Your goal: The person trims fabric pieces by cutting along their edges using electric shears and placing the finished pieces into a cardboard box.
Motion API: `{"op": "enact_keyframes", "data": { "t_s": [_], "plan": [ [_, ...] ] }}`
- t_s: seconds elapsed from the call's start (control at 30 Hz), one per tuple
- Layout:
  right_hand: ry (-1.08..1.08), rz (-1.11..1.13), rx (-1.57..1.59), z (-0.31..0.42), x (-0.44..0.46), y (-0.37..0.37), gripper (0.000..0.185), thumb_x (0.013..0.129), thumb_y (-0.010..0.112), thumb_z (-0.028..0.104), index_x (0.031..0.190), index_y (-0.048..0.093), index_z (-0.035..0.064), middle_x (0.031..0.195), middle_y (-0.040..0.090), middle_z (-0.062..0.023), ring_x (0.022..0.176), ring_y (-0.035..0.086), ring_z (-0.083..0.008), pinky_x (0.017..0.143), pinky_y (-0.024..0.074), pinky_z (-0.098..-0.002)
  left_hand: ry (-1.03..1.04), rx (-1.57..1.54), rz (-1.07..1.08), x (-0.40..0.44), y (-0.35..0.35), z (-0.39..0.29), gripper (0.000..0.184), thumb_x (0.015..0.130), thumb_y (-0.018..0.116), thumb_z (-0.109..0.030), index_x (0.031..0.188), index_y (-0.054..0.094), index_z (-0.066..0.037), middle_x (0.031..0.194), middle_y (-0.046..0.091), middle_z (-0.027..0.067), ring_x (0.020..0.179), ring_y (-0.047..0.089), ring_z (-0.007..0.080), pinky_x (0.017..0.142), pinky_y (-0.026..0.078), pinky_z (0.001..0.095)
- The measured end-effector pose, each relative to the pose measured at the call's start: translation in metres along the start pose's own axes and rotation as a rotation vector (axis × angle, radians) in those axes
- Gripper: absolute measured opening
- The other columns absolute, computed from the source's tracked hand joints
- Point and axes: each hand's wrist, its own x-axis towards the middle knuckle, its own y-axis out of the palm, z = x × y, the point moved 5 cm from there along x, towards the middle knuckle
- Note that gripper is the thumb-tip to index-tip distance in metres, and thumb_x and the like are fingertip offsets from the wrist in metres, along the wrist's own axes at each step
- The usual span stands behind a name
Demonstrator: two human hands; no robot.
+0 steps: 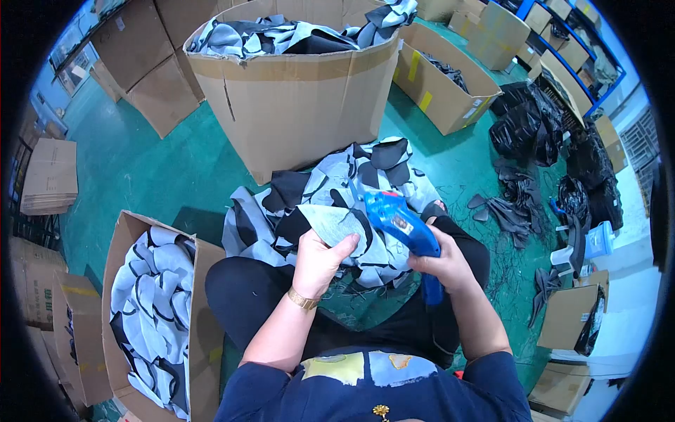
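My left hand [318, 261] pinches a light grey fabric piece [330, 224] with a dark underside between thumb and fingers. My right hand [447, 259] is wrapped round the handle of blue handheld electric scissors [399, 224]. The tool's front end points up and left, close to the fabric's right edge; whether it touches the fabric is hard to tell. Beneath both hands, a heap of grey and black fabric pieces [246, 219] lies on the floor between my legs.
A tall cardboard box [295, 105] full of fabric pieces stands ahead. At left is an open box [207, 316] of light grey pieces. Black plastic bags [524, 123], dark scraps [517, 204] and a long carton [450, 105] lie to the right on the green floor [162, 179].
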Motion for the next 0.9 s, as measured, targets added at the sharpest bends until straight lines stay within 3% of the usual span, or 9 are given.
{"op": "enact_keyframes", "data": {
  "t_s": [0.13,0.23,0.27,0.3,0.4,0.53,0.67,0.9],
  "plan": [
    [-0.141,-0.018,0.014,0.013,0.022,0.010,0.046,0.072,0.076,0.011,0.111,0.057,-0.0015,0.088,0.061,-0.0017,0.077,0.056,-0.0097,0.071,0.0457,-0.0243,-0.093,-0.135,0.076,0.000,0.011,0.011,0.020,0.084,0.068,-0.004,0.103,0.064,-0.001,0.093,0.066,0.0009,0.082,0.061,0.0075,0.075,0.048,0.0246],
    [-0.261,-0.125,-0.189,0.016,0.037,0.020,0.047,0.070,0.076,0.011,0.111,0.056,-0.0018,0.086,0.062,-0.0047,0.076,0.057,-0.0109,0.071,0.0475,-0.0267,-0.176,-0.155,0.118,-0.004,0.016,0.030,0.019,0.085,0.067,-0.005,0.104,0.063,-0.003,0.093,0.067,0.0003,0.087,0.061,0.0082,0.076,0.048,0.0242],
    [-0.294,-0.155,-0.261,0.016,0.040,0.021,0.047,0.070,0.076,0.010,0.111,0.056,-0.0018,0.085,0.062,-0.0053,0.076,0.058,-0.0111,0.070,0.0480,-0.0273,-0.189,-0.129,0.168,-0.005,0.016,0.036,0.027,0.086,0.065,-0.006,0.113,0.059,-0.004,0.107,0.065,0.0032,0.093,0.063,0.0129,0.079,0.051,0.0288],
    [-0.326,-0.187,-0.332,0.016,0.043,0.023,0.048,0.069,0.076,0.009,0.111,0.056,-0.0017,0.085,0.062,-0.0059,0.076,0.059,-0.0112,0.070,0.0485,-0.0278,-0.222,-0.230,0.158,-0.004,0.017,0.035,0.028,0.086,0.065,-0.006,0.114,0.058,-0.004,0.109,0.064,0.0036,0.094,0.063,0.0142,0.080,0.051,0.0302],
    [-0.295,-0.120,-0.291,0.012,0.043,0.029,0.043,0.069,0.073,0.003,0.108,0.055,-0.0003,0.085,0.060,-0.0019,0.075,0.057,-0.0078,0.070,0.0470,-0.0247,-0.328,-0.552,0.105,0.000,0.017,0.034,0.033,0.088,0.063,-0.007,0.120,0.054,-0.006,0.113,0.062,0.0056,0.099,0.063,0.0194,0.085,0.052,0.0358],
    [-0.174,-0.013,-0.015,0.004,0.044,0.033,0.037,0.069,0.072,0.004,0.103,0.057,0.0012,0.084,0.061,-0.0014,0.073,0.057,-0.0079,0.069,0.0456,-0.0235,-0.379,-0.499,0.012,0.007,0.011,0.042,0.025,0.088,0.064,-0.007,0.112,0.058,-0.008,0.106,0.064,0.0041,0.095,0.064,0.0185,0.082,0.052,0.0357],
    [-0.060,0.049,0.162,-0.012,0.032,0.007,0.040,0.070,0.074,0.014,0.104,0.056,0.0013,0.080,0.059,-0.0018,0.068,0.054,-0.0090,0.064,0.0414,-0.0232,-0.438,-0.616,0.045,0.010,0.003,0.054,0.020,0.087,0.064,-0.004,0.107,0.060,-0.006,0.100,0.065,0.0039,0.092,0.064,0.0165,0.079,0.053,0.0325],
    [0.097,0.109,0.395,-0.046,-0.007,-0.016,0.044,0.067,0.073,0.018,0.102,0.056,-0.0026,0.066,0.054,-0.0053,0.060,0.050,-0.0154,0.061,0.0400,-0.0290,-0.437,-0.630,0.151,0.011,0.002,0.049,0.019,0.089,0.062,-0.004,0.108,0.060,-0.005,0.100,0.065,0.0041,0.091,0.064,0.0162,0.080,0.054,0.0318]
  ]
}}
